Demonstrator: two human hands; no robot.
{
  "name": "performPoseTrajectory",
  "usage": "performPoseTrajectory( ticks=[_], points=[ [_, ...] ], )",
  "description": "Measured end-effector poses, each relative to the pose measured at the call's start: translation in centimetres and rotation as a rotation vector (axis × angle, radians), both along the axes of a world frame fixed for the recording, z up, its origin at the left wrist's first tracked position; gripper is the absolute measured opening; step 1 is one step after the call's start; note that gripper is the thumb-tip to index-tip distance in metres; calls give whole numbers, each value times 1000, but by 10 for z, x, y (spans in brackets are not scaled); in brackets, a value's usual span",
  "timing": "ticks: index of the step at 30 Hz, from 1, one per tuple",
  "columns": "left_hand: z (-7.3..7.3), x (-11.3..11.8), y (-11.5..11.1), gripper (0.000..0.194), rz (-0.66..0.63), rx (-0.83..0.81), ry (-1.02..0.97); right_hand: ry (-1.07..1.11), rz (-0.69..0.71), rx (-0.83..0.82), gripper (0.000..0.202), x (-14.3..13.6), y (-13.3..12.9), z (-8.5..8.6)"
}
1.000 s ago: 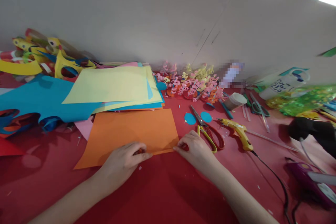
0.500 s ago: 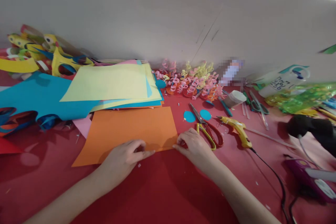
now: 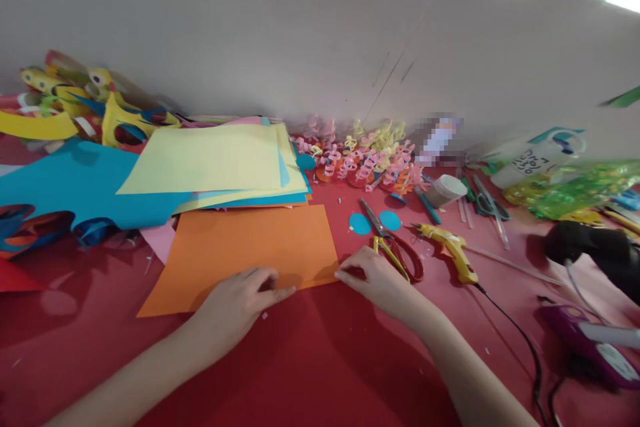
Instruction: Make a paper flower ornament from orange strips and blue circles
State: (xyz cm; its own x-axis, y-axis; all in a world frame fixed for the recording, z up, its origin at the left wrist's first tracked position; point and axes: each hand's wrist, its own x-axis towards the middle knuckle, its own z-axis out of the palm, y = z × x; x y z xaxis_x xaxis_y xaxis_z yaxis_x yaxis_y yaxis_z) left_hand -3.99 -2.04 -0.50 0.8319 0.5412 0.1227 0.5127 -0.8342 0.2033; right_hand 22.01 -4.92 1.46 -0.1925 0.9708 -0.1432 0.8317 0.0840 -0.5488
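A sheet of orange paper [image 3: 250, 233] lies on the red table in front of me. My left hand [image 3: 237, 300] rests on its near edge, with curled fingers on the paper and the thumb stretched along the edge. At the near right corner, my right hand [image 3: 375, 280] pinches the paper between thumb and fingertips. Just beyond the right hand lie scissors [image 3: 385, 233] with one yellow and one red handle loop. Two blue paper circles [image 3: 360, 223] flank the blades.
Behind the orange sheet is a stack of pale yellow paper [image 3: 215, 160], beside cut blue paper [image 3: 90, 180]. Pink and yellow paper spirals [image 3: 360, 153] stand along the wall. On the right are a yellow glue gun [image 3: 450, 250] with its cord, a white bottle [image 3: 535, 157] and a purple device [image 3: 575, 340].
My right hand has shifted slightly, and its fingertips have drawn together at the paper's corner. The left hand and the orange sheet stay practically where they were.
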Motion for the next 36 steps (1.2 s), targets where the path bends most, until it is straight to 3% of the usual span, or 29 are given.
performPoseTrajectory(
  ticks=[13, 24, 30, 36],
  points=[
    [4, 1, 0, 38, -4, 17, -23, -90, -48, 102, 10, -9, -2, -10],
    [0, 3, -6, 34, -79, 187, 42, -53, -15, 94, 12, -7, -5, -12],
    [-1, 6, -5, 31, -158, 184, 16, -39, 13, 85, 15, -6, -6, -10],
    [0, 9, -5, 33, -130, 136, 9, -42, 17, 83, 14, -6, -5, -11]
  ],
)
